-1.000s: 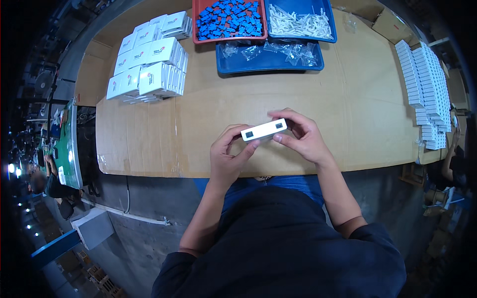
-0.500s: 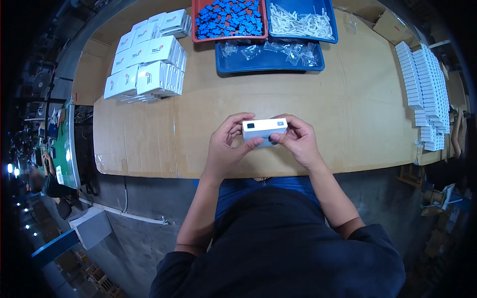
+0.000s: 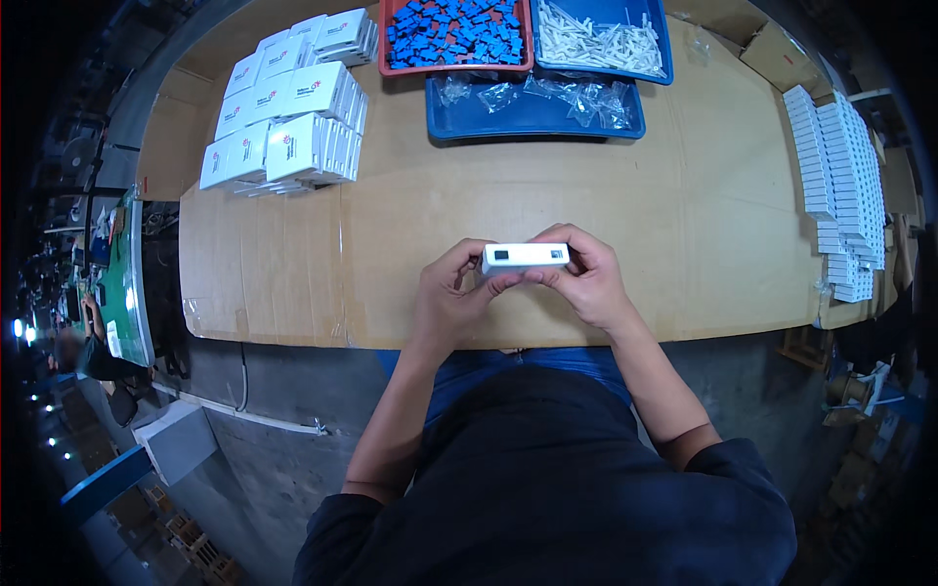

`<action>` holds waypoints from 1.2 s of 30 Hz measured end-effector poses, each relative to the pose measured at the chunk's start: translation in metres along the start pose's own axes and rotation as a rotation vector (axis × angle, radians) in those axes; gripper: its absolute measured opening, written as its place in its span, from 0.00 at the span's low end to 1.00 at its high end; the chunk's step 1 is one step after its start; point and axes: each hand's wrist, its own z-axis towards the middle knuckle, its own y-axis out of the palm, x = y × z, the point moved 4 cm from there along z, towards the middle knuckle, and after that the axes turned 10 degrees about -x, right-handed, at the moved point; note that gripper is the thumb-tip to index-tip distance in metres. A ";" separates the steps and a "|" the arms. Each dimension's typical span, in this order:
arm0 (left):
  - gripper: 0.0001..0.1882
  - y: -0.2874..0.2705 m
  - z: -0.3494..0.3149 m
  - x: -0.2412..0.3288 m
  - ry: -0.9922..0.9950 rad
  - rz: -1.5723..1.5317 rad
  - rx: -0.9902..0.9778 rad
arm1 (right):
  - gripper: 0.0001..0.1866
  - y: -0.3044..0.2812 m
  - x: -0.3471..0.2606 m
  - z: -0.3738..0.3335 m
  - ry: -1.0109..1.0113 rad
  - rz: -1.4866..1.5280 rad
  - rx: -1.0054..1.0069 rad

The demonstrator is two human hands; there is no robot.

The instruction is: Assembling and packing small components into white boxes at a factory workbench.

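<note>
Gripping a small white box (image 3: 525, 257) end to end, the left hand (image 3: 451, 295) and right hand (image 3: 584, 278) hold it level above the table's (image 3: 684, 244) near edge.

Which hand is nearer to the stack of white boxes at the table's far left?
Left. The left hand grips the left end of the small white box, on the side toward the stack of white boxes. The right hand grips the other end, farther away.
</note>
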 end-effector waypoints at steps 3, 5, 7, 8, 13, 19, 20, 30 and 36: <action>0.16 -0.001 0.005 -0.011 -0.184 -0.123 -0.012 | 0.17 0.000 0.022 0.002 0.162 0.197 0.084; 0.18 0.001 0.004 -0.010 -0.152 -0.429 0.114 | 0.18 0.004 0.020 0.005 0.056 0.244 0.108; 0.17 -0.007 0.001 -0.014 -0.158 -0.389 0.089 | 0.19 0.006 0.016 0.005 -0.050 0.290 0.135; 0.17 -0.008 -0.001 -0.015 -0.161 -0.350 0.063 | 0.19 0.008 0.012 0.006 -0.054 0.267 0.105; 0.16 -0.004 -0.002 -0.001 0.008 -0.123 0.050 | 0.18 0.010 -0.003 0.010 -0.006 0.021 0.039; 0.14 0.002 -0.006 0.006 -0.046 -0.047 0.093 | 0.12 0.004 -0.003 0.008 -0.014 -0.072 -0.038; 0.15 0.003 -0.006 0.005 -0.063 -0.061 0.074 | 0.14 0.003 -0.002 0.007 -0.011 -0.017 -0.031; 0.20 -0.003 -0.007 -0.010 -0.027 -0.247 0.038 | 0.23 0.006 -0.002 0.007 0.044 0.315 0.049; 0.17 -0.004 -0.008 -0.010 -0.050 -0.161 0.067 | 0.21 0.005 -0.002 0.008 0.099 0.188 0.014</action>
